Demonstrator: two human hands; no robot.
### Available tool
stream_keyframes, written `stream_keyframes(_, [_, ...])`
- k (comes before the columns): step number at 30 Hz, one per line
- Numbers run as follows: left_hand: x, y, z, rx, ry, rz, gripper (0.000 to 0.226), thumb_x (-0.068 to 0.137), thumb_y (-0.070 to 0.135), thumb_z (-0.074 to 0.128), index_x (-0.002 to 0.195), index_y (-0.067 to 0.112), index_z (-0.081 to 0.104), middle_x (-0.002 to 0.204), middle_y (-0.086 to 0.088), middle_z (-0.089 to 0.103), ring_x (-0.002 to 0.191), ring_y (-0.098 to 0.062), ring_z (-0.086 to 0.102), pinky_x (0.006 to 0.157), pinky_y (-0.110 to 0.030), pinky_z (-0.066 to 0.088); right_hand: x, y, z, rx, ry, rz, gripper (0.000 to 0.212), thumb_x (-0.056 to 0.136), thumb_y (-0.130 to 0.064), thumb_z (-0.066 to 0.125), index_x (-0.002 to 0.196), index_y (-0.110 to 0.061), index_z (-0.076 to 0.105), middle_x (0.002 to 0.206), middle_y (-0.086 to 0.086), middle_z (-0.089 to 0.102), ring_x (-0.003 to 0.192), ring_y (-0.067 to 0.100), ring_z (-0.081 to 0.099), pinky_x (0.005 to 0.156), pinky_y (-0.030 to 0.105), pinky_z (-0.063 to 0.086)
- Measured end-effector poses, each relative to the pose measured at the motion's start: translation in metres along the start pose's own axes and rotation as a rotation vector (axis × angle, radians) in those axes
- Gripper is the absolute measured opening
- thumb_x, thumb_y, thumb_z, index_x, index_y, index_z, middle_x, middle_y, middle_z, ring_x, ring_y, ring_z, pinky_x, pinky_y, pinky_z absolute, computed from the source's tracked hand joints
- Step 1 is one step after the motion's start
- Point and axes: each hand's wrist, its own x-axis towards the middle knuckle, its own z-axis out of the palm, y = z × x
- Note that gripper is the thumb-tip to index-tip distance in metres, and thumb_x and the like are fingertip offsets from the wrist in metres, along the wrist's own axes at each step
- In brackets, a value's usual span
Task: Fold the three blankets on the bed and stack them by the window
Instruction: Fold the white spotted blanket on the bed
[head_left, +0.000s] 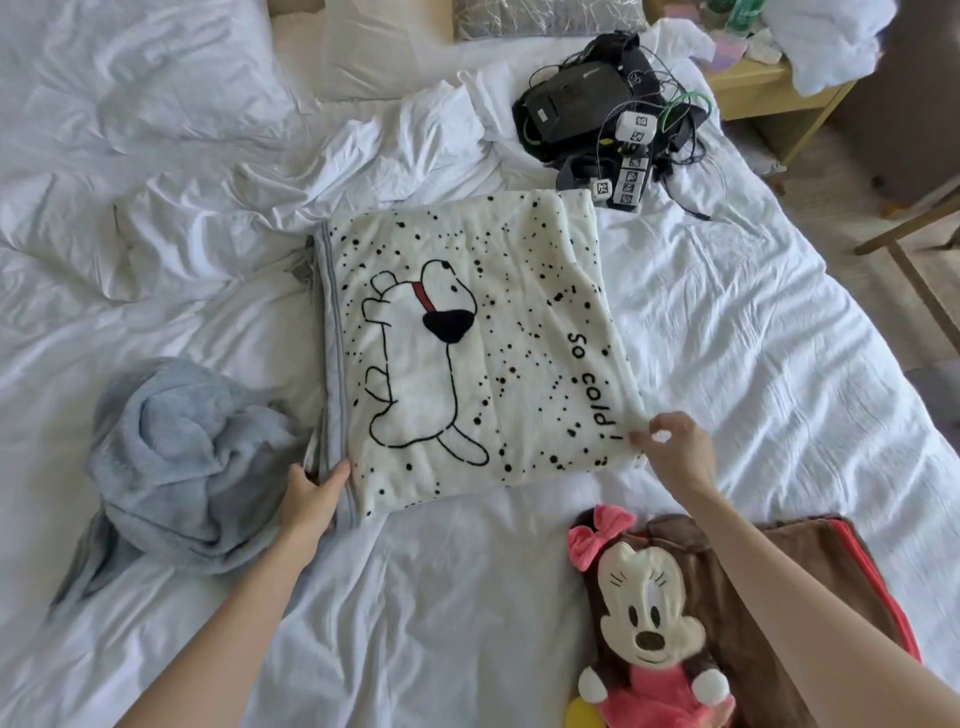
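Folding the dog blanket on the bed
My left hand (311, 496) and right hand (672, 449) each pinch a near corner of the dog blanket (467, 353), ready to fold it smaller

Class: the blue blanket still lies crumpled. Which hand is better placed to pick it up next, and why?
Left. The left hand grips the dog blanket edge right beside the blue blanket; the right hand is at the far corner.
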Motion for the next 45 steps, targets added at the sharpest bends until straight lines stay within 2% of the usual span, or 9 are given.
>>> stream_keyframes(4, [0.002,-0.004,0.000,-0.019,-0.015,-0.013,0.071,0.088,0.047,0.064,0.139,0.007,0.037,0.140,-0.015,0.049,0.124,-0.036,0.050,0.102,-0.052,0.045,-0.004,-0.008,0.000,0.268,-0.010,-0.021,0.032,0.083,-0.010,0.063,0.062,-0.012,0.039,0.058,0.000,0.037,0.054,0.014,0.031,0.050,0.025,0.026])
stream_keyframes(9, [0.005,-0.004,0.002,-0.044,-0.021,-0.007,0.062,0.089,0.041,0.066,0.134,0.007,0.040,0.137,-0.015,0.052,0.116,-0.031,0.053,0.091,-0.043,0.047,0.000,-0.014,-0.010,0.942,-0.086,0.329,0.010,0.089,-0.008,0.051,0.080,-0.007,0.054,0.071,0.005,0.055,0.063,0.017,0.053,0.059,0.028,0.049])
stream_keyframes(15, [0.009,0.002,0.012,-0.223,-0.037,-0.003,0.080,0.091,0.049,0.061,0.150,0.010,0.024,0.152,-0.006,0.037,0.139,-0.027,0.038,0.110,-0.039,0.036,0.006,0.000,0.016,0.642,-0.172,0.269,0.030,0.083,-0.040,0.072,0.091,-0.017,0.054,0.077,0.000,0.064,0.066,0.019,0.064,0.062,0.028,0.050])
stream_keyframes(21, [-0.001,0.004,0.013,-0.145,-0.011,0.101,0.055,0.100,0.024,0.043,0.152,0.012,0.026,0.154,-0.009,0.036,0.140,-0.028,0.036,0.116,-0.045,0.031,0.005,-0.008,0.021,0.863,-0.314,0.493,0.043,0.074,-0.017,0.081,0.110,-0.007,0.059,0.097,0.010,0.070,0.078,0.022,0.072,0.058,0.033,0.062])
stream_keyframes(29, [-0.058,-0.029,-0.016,-0.232,0.011,0.070,0.036,0.100,0.020,0.043,0.135,0.012,0.044,0.144,-0.010,0.046,0.124,-0.026,0.047,0.103,-0.038,0.037,-0.058,0.004,-0.018,0.606,-0.180,0.239,0.035,0.081,-0.026,0.075,0.111,-0.014,0.061,0.090,0.005,0.071,0.076,0.020,0.071,0.049,0.024,0.055])
stream_keyframes(31, [-0.081,-0.048,-0.024,-0.257,0.011,0.031,0.018,0.099,0.018,0.045,0.116,0.016,0.048,0.133,-0.013,0.054,0.107,-0.024,0.052,0.094,-0.040,0.043,-0.083,0.011,-0.029,0.594,-0.229,0.220,0.032,0.081,-0.026,0.076,0.106,-0.018,0.058,0.093,0.006,0.070,0.074,0.018,0.072,0.052,0.026,0.056])
stream_keyframes(36, [-0.144,-0.082,-0.046,-0.371,0.002,-0.062,0.041,0.098,0.016,0.048,0.138,0.008,0.048,0.134,-0.013,0.057,0.119,-0.031,0.056,0.100,-0.045,0.047,-0.138,0.025,-0.057,0.635,-0.290,0.397,0.042,0.074,-0.025,0.081,0.107,-0.004,0.065,0.100,0.015,0.072,0.092,0.029,0.070,0.081,0.042,0.059])
stream_keyframes(39, [-0.174,-0.092,-0.061,-0.441,0.016,-0.131,0.038,0.097,0.021,0.052,0.132,0.008,0.055,0.123,-0.013,0.063,0.105,-0.029,0.061,0.082,-0.037,0.051,-0.170,0.029,-0.078,0.810,-0.299,0.483,0.047,0.073,-0.020,0.082,0.110,0.003,0.063,0.104,0.016,0.072,0.089,0.026,0.072,0.071,0.034,0.061])
stream_keyframes(45, [-0.198,-0.072,-0.091,-0.546,0.029,-0.198,0.029,0.089,0.029,0.062,0.115,0.016,0.064,0.114,-0.008,0.067,0.099,-0.025,0.062,0.074,-0.033,0.050,-0.201,0.012,-0.098,1.020,-0.262,0.531,0.049,0.076,-0.018,0.078,0.117,0.002,0.059,0.116,0.019,0.068,0.107,0.031,0.066,0.099,0.045,0.051])
